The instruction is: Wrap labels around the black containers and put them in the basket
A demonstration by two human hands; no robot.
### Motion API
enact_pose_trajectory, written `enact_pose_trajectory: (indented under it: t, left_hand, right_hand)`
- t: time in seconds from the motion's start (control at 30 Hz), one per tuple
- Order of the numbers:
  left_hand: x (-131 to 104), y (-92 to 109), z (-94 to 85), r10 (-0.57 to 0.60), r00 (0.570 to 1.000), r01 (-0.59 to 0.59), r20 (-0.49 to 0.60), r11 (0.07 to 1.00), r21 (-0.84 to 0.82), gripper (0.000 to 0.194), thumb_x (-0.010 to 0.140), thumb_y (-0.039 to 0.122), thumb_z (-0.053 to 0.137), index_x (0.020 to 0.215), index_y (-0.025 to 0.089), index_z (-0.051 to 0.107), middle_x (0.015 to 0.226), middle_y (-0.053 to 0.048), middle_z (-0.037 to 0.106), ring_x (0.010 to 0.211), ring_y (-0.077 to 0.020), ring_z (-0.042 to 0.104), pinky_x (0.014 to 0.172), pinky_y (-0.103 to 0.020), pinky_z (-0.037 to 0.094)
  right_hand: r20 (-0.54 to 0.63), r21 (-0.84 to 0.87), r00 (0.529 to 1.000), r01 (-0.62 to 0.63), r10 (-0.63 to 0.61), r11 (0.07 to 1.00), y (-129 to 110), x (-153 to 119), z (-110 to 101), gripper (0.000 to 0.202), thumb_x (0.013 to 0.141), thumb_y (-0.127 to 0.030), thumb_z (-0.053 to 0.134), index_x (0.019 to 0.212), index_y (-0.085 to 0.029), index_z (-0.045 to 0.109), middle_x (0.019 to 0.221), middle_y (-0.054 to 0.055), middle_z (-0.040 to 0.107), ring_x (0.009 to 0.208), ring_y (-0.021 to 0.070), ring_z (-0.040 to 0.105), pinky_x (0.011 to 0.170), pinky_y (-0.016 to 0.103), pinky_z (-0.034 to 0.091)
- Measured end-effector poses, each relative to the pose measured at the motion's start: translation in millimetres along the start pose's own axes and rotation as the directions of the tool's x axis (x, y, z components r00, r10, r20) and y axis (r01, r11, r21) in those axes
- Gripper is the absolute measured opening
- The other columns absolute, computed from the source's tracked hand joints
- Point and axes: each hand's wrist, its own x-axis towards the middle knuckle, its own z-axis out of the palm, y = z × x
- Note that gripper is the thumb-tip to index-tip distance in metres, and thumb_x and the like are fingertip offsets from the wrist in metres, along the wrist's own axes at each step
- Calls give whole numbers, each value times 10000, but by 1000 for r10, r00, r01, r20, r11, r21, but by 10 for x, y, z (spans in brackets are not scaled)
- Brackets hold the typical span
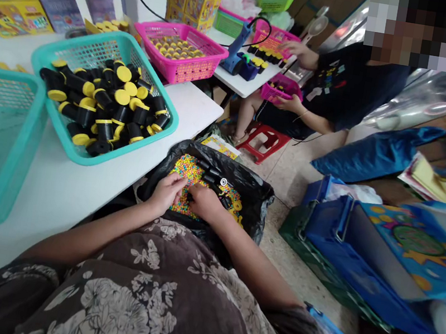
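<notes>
A bin lined with a black plastic bag (254, 194) stands against my lap, holding many small coloured beads (189, 167). My left hand (168, 192) is over the beads at the near left, its fingers pinched together; what is in them is too small to make out. Close beside it, my right hand (204, 201) is curled down into the beads, and its fingertips are hidden. Several black tubes (211, 173) and yellow caps (237, 206) lie among the beads, just beyond and right of my right hand.
On the white table (118, 187) at left sits a teal basket (122, 159) of yellow-capped black tubes. Another teal basket (15, 168) and a pink basket (178, 72) are near it. A co-worker (346, 85) sits beyond a red stool (263, 142). Blue crates (324, 222) stand at right.
</notes>
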Motion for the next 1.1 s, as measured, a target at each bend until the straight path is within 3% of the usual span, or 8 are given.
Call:
enact_pose_trajectory:
  t: [0.13,0.23,0.33,0.4,0.53,0.7,0.93,1.1]
  left_hand:
    - [-1,7,-15,107,992,-104,-61,993,60,246,790,401,635,718,186,540,536,63,467,439,-81,421,468,-222,349]
    - [-26,56,-30,228,974,-225,-4,963,150,162,697,239,663,844,170,660,773,-7,617,684,-133,573,637,-250,463]
    - [-60,94,-31,249,950,-276,189,952,132,331,677,194,643,1001,186,711,1074,-66,655,929,-207,619,716,-286,515]
    - [-75,90,-25,184,944,-212,272,974,78,378,711,221,631,1081,185,701,1100,-78,667,926,-222,634,685,-300,539]
    - [-73,31,-17,52,943,-62,330,998,21,422,730,240,638,1144,163,665,1009,-68,706,826,-210,661,657,-329,578]
    - [-58,7,-4,158,931,-197,328,976,90,377,709,166,649,1084,147,682,973,-68,735,834,-186,687,725,-296,573]
    - [-68,17,10,403,865,-483,298,829,281,324,708,109,642,1022,167,698,1052,-92,704,946,-202,675,716,-277,562]
    - [-65,10,2,380,883,-463,276,801,379,251,685,128,670,930,181,685,920,-56,697,816,-178,656,660,-267,526]
  right_hand:
    - [-155,345,985,-20,78,939,157,-41,67,251,813,-246,682,1030,-158,592,953,64,682,879,189,649,805,295,501]
    - [-289,782,944,138,159,608,208,-137,150,309,791,-392,725,961,-203,550,829,-1,650,752,163,633,742,310,520]
    - [-384,882,909,309,160,356,166,-227,196,388,742,-465,772,945,-224,546,864,-2,653,795,160,644,763,310,527]
    - [-444,856,876,352,190,377,124,-279,191,390,731,-461,792,953,-224,577,890,9,662,787,157,641,733,296,523]
    - [-580,709,784,350,223,613,88,-372,155,306,759,-422,788,951,-217,666,869,29,661,748,155,618,647,273,505]
    - [-687,569,714,413,136,711,120,-450,144,226,809,-337,758,997,-226,697,861,39,679,791,172,628,664,284,530]
    - [-644,627,756,431,120,649,121,-459,197,234,836,-265,725,1064,-234,681,964,45,712,848,176,670,739,303,561]
    - [-599,650,794,408,102,641,124,-474,211,288,847,-291,699,1129,-237,674,997,49,712,850,173,677,749,301,560]
